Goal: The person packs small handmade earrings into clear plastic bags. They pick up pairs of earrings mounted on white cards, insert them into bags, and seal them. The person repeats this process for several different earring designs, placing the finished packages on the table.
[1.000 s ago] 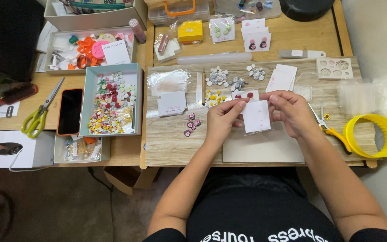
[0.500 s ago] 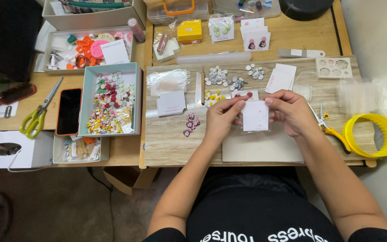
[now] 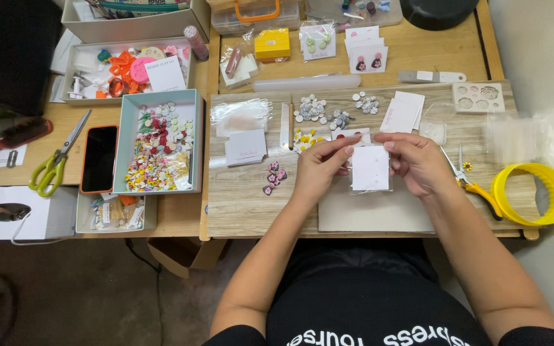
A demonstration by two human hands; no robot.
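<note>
At frame centre, left hand (image 3: 318, 168) and right hand (image 3: 418, 163) pinched a white card (image 3: 370, 168) in a clear sleeve by its top corners, above a grey mat (image 3: 373, 214). Bagged pairs (image 3: 367, 59) lay upper centre, judged done; loose flowers (image 3: 272, 177) left of the card, still unmounted. Pliers (image 3: 476, 187) beside the right hand; nothing blocked the card.
</note>
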